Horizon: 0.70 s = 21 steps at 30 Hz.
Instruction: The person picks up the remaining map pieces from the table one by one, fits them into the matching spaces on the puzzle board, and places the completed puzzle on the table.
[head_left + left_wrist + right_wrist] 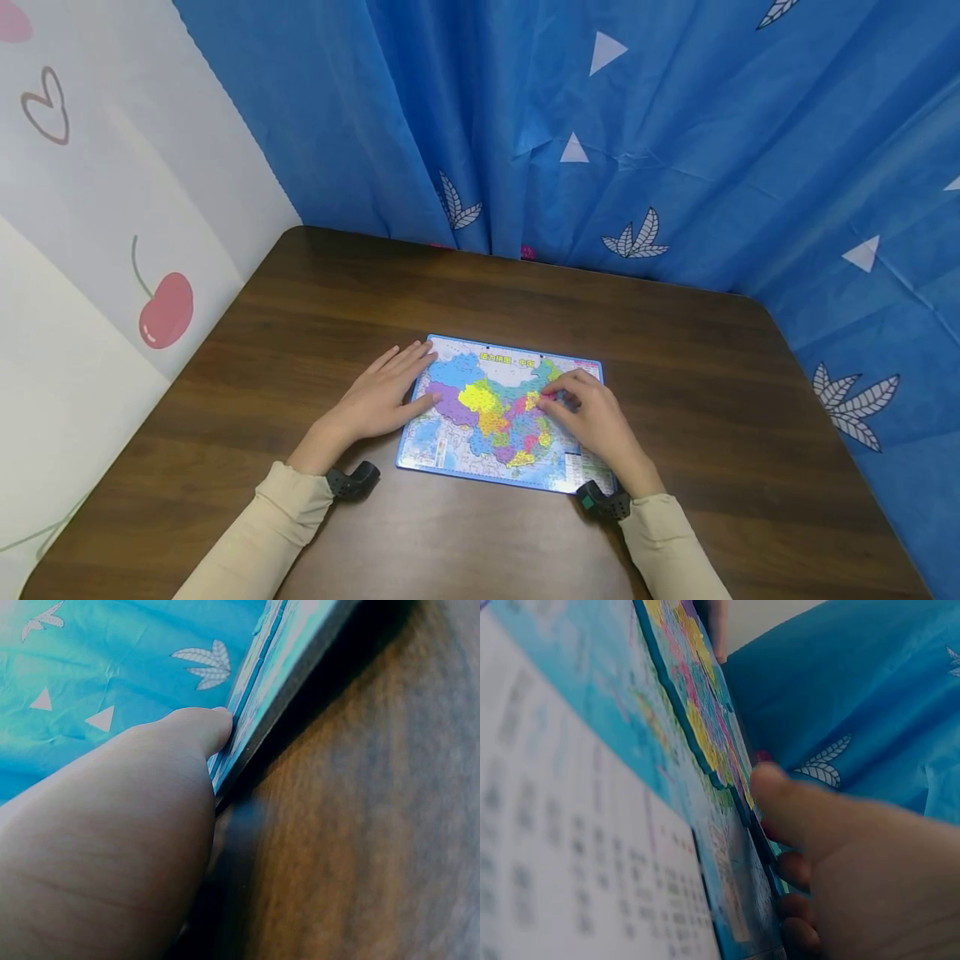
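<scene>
A map puzzle board (555,477) with a blue rim and many coloured pieces lies on the table. My left hand (378,400) rests on its left edge, fingers straight and thumb stretched over the purple piece (450,404). In the left wrist view, the thumb (187,735) reaches the side of the board. Over the right part of the map, my right hand (596,417) pinches a small pink puzzle piece (550,397) between thumb and fingertips. Seen from the right wrist, that piece is mostly hidden behind the thumb (780,799).
The dark wooden table (360,283) extends around the board on all sides. A blue curtain (465,125) with leaf and triangle prints hangs along the back and right. At the left stands a white printed wall covering (97,208).
</scene>
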{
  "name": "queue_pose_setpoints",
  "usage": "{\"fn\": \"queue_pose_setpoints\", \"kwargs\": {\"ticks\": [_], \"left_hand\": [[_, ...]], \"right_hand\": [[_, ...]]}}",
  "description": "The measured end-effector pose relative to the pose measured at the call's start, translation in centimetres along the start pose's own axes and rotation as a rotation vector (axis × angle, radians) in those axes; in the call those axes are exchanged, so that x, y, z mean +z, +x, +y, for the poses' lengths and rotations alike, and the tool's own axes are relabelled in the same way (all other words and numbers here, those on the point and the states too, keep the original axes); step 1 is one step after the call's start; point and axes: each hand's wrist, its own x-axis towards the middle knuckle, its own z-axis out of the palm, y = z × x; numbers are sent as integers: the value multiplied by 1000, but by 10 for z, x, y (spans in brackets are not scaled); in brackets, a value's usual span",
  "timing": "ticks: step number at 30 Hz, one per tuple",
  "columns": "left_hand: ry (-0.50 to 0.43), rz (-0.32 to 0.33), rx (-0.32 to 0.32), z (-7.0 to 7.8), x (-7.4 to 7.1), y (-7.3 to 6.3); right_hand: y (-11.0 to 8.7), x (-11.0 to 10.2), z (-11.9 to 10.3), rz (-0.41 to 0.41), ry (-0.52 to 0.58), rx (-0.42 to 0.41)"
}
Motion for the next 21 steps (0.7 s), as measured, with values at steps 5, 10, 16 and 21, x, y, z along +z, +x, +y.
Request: {"fn": "queue_pose_setpoints", "kwargs": {"ticks": [5,10,16,21], "left_hand": [[-2,-9,-4,1,1,2],[-2,-4,-5,1,1,2],[-7,2,-9,2,0,0],[3,11,-7,1,2,-1]], "right_hand": [[-3,0,3,14,2,-15],[-5,2,5,32,22,-29],[-5,6,9,64,58,-51],[-7,7,11,83,64,-65]]}}
